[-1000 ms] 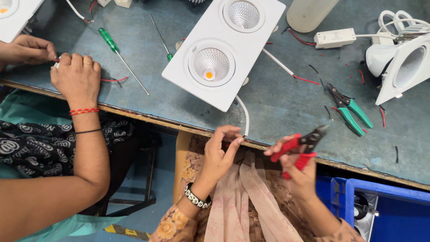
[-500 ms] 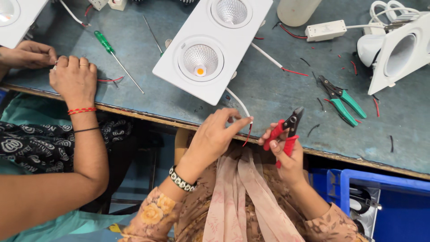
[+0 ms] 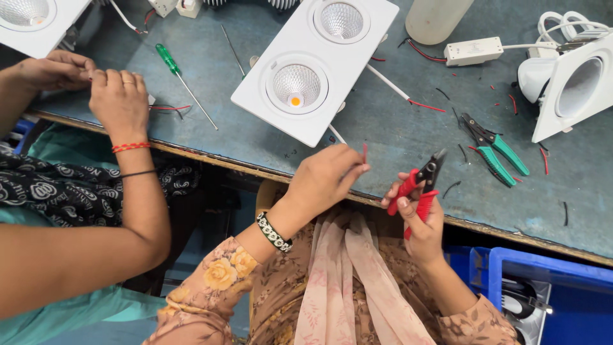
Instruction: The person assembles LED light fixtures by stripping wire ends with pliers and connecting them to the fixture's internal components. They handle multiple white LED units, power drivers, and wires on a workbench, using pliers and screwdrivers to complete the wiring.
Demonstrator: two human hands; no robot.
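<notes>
The work surface is a grey-blue table (image 3: pixel 396 128) with a worn wooden edge on the near side, and small cut pieces of red and black wire lie scattered over it. Under the table, at the near right, a blue plastic crate (image 3: pixel 549 281) stands. On the table I count one white double spotlight fitting (image 3: pixel 316 64) in the middle, one white square single fitting (image 3: pixel 575 86) at the right, and part of one more white fitting (image 3: pixel 35 22) at the far left corner. There are two cutting tools: green-handled pliers (image 3: pixel 495 148) lying on the table at the right, and red-handled wire strippers (image 3: pixel 418 188) in the person's right hand (image 3: pixel 418 220). One green screwdriver (image 3: pixel 182 83) lies at the left. The right hand is raised over the near table edge, fingers closed around the red handles, the tool's tip pointing away. The left hand (image 3: pixel 325 179) is just left of it, fingertips pinched together on a thin red wire (image 3: pixel 364 153) that stands upright. At the far left, two hands of another person (image 3: pixel 118 102) rest on the table edge.
</notes>
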